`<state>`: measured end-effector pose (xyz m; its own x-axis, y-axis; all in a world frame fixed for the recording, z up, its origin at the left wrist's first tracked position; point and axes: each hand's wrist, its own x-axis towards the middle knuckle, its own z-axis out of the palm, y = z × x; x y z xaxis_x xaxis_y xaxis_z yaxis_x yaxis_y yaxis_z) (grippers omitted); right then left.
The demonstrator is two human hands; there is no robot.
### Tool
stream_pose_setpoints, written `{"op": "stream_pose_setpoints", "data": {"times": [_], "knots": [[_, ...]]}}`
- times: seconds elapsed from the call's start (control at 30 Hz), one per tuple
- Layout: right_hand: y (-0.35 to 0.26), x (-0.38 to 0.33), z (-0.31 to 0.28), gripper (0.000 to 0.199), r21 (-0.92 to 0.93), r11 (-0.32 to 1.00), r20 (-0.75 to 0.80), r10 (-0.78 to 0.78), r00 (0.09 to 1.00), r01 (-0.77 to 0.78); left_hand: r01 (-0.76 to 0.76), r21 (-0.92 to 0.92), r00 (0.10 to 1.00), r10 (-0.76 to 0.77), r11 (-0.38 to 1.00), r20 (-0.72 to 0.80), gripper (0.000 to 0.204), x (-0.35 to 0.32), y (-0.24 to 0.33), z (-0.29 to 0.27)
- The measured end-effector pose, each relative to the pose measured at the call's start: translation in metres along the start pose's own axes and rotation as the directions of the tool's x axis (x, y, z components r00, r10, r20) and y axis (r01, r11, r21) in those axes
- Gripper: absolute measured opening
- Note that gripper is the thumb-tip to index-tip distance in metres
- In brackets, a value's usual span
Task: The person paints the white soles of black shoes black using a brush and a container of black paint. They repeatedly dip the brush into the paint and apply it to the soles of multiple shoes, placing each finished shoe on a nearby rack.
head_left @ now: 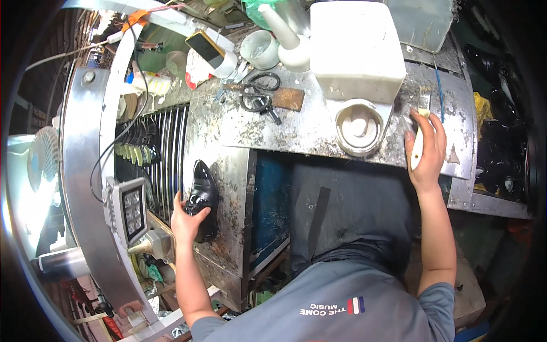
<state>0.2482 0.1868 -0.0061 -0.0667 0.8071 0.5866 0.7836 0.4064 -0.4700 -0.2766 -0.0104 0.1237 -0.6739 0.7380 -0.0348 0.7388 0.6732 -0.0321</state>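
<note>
My left hand (188, 221) is closed around a glossy black dress shoe (203, 181) that stands on the worn metal bench at the left, its toe pointing away from me. My thumb and fingers are on either side of its heel end. My right hand (428, 149) grips a flat brush by its pale handle (418, 150). The brush head lies over the stained bench top at the right. Between my hands, at the bench's front edge, a round white pot (359, 129) holds something pale, joined to a big white plastic container (358, 51).
Black-handled scissors (257, 94) lie beside a brown block (289, 99). Behind them are a phone (205, 50) in a cup and a translucent tub (259, 50). Metal rollers (172, 142) with more black shoes run along the left, near a square lamp (126, 211).
</note>
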Motion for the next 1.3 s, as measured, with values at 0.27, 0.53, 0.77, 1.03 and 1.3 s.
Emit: {"op": "stream_pose_setpoints", "data": {"times": [0.27, 0.53, 0.77, 1.03, 1.3], "knots": [[0.005, -0.003, 0.004, 0.046, 0.037, 0.999, 0.012, -0.040, 0.999, 0.039, 0.026, -0.532, 0.986, -0.108, 0.846, -0.124, 0.059, -0.038, -0.048, 0.049], [0.002, -0.001, 0.003, 0.038, 0.002, 0.999, 0.030, -0.053, 0.998, 0.053, 0.014, -0.659, 0.954, -0.207, 0.752, -0.216, 0.046, -0.004, -0.085, 0.057], [-0.001, -0.002, 0.008, 0.034, -0.024, 1.000, 0.053, -0.012, 0.999, 0.013, -0.052, -0.743, 0.928, -0.243, 0.668, -0.283, 0.048, 0.134, -0.095, 0.038], [0.005, -0.007, 0.009, 0.033, -0.116, 0.993, 0.049, -0.023, 0.999, 0.029, 0.314, -0.355, 0.857, -0.424, 0.881, -0.294, 0.095, 0.291, -0.126, 0.064], [0.008, -0.015, 0.008, 0.038, -0.169, 0.984, 0.079, -0.045, 0.996, 0.058, 0.425, -0.140, 0.837, -0.447, 0.894, -0.316, 0.124, 0.381, -0.171, 0.106]]}}
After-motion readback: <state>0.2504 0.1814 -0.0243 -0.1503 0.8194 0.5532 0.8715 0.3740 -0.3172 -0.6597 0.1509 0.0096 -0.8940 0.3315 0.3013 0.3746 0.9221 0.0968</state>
